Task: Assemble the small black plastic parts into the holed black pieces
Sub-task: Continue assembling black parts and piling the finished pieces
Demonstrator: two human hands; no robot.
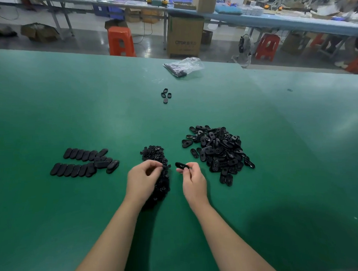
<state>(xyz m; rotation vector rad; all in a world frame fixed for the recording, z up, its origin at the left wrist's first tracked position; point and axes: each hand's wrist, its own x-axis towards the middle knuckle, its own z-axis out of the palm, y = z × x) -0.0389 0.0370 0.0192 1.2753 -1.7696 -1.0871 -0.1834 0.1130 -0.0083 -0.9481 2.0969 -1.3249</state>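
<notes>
A heap of small black plastic parts [154, 154] lies in the middle of the green table [71, 98]. My left hand [142, 180] rests over this heap, and its fingertips pinch a small part at the heap's right edge. To the right, a big pile of holed black pieces [219, 152] spreads out. My right hand [192, 178] pinches one holed black piece [181, 166] just above the table, between the two piles. On the left, assembled black pieces [83, 163] lie in two rows.
A clear plastic bag [182, 66] with dark parts lies near the table's far edge. Several loose black rings [165, 95] lie in front of it. Behind the table are orange stools [121, 43], cardboard boxes [184, 36] and a long blue bench.
</notes>
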